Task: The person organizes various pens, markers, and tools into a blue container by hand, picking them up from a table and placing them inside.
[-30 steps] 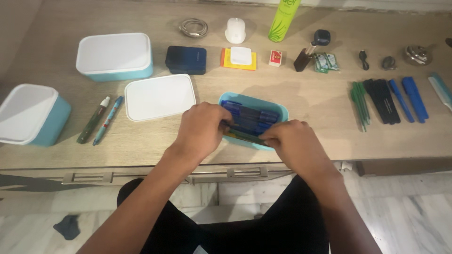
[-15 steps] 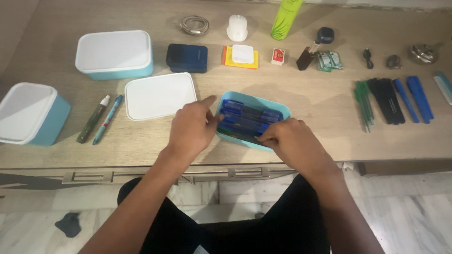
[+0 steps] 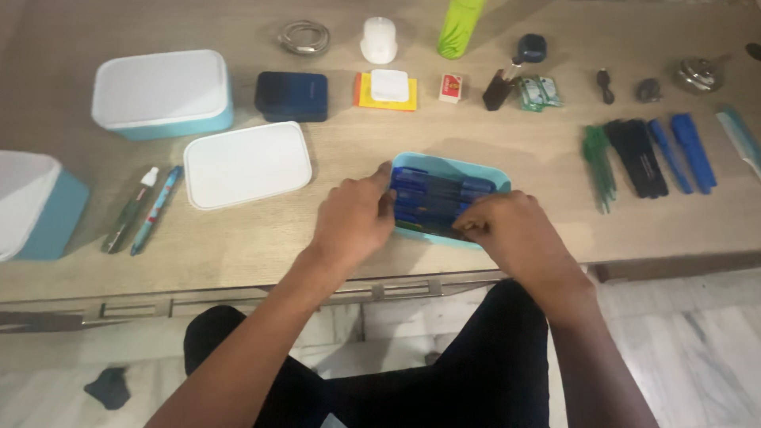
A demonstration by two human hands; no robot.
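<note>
Both hands sit at the open teal box (image 3: pixel 483 168), a shallow rounded-rectangle plastic tub near the front edge of the wooden table (image 3: pixel 491 135). Its near rim is hidden behind the knuckles. Inside, blue pens (image 3: pixel 440 196) lie stacked lengthwise; something greenish shows under them at the near side, too covered to name.

The left hand (image 3: pixel 355 220) is curled against the box's left end, thumb up along the rim, fingers pressed on the pen ends. The right hand (image 3: pixel 515 231) bends over the near right corner, fingertips pinched together on the pens there; whether it actually clamps one pen is probably yes, but the fingers block it.

The flat white lid (image 3: pixel 247 164), smooth plastic with rounded corners, lies left of the box, apart from it. Two pens (image 3: pixel 143 209) lie further left. A closed teal box with white lid (image 3: pixel 162 93) stands behind; another at the far left is cut off by the frame. A row of green, black and blue pens (image 3: pixel 646 154) lies at the right. Small items along the back edge are blurred.
</note>
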